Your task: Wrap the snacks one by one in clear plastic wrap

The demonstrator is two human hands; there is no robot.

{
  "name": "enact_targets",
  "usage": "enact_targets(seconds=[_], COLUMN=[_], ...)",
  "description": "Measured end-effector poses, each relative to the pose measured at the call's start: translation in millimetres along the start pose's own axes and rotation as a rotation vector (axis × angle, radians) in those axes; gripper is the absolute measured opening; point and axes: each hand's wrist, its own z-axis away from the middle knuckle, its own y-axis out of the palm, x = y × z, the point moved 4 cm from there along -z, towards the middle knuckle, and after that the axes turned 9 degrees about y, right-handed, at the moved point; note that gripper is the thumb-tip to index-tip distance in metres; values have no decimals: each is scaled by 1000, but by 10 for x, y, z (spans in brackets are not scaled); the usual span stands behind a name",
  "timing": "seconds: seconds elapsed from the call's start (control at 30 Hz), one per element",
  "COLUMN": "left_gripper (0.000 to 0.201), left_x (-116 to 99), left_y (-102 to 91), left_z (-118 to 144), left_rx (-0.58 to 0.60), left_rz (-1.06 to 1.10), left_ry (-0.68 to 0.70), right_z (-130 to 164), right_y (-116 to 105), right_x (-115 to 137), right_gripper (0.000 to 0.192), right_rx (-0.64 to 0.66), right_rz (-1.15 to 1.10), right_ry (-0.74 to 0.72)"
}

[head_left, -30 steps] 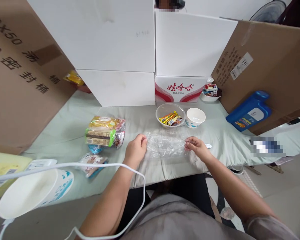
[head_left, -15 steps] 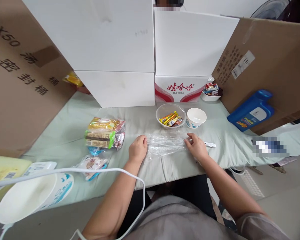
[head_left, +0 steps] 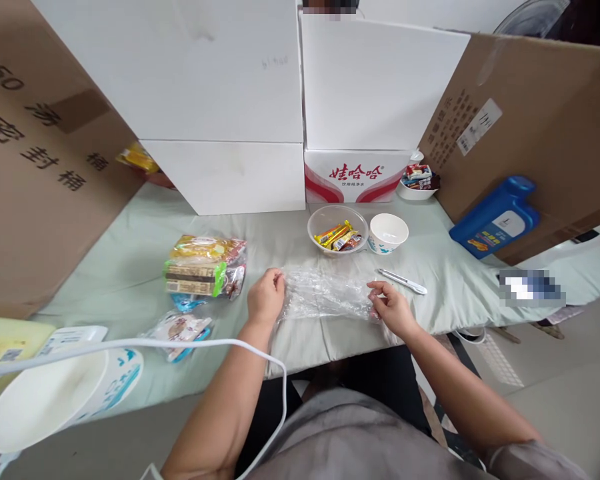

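Observation:
A crinkled sheet of clear plastic film [head_left: 325, 295] stretches between my hands, low over the green cloth near the table's front edge. My left hand [head_left: 267, 295] is closed on its left end. At the right end, my right hand [head_left: 391, 307] pinches the film between thumb and fingers. Just beyond the film stands a clear round bowl [head_left: 314, 235] with several wrapped snack bars [head_left: 336, 236] in it. A white paper cup [head_left: 389, 235] is beside that bowl. To the right of my right hand lies a white pen [head_left: 404, 281].
Packaged snacks [head_left: 200, 263] are piled on the left. A large paper tub [head_left: 45, 400] and a white cable [head_left: 205, 343] are in the left foreground. A blue bottle [head_left: 497, 217] leans at right against a cardboard box [head_left: 545, 127]. White boxes [head_left: 225, 177] wall off the back.
My hands have moved slightly apart, spreading the film wider and a little lower. The pen by my right hand shows in full now. The whole view has shifted slightly.

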Motion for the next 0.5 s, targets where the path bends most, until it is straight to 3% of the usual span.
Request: enact_targets(seconds=[0.1, 0.27, 0.4, 0.5], left_gripper=[19, 21, 20, 20], left_x=[-40, -169, -207, -175], left_y=[32, 58, 84, 71], left_z=[7, 45, 52, 31], left_rx=[41, 78, 121, 123], left_rz=[-57, -165, -218, -191], left_ry=[29, 100, 119, 98], right_z=[30, 80, 83, 59], right_y=[-22, -112, -137, -113], right_x=[13, 41, -4, -47], right_gripper=[28, 39, 48, 50], right_rx=[-16, -111, -234, -247], right_rz=[67, 169, 494, 676], right_ry=[-33, -262, -348, -304])
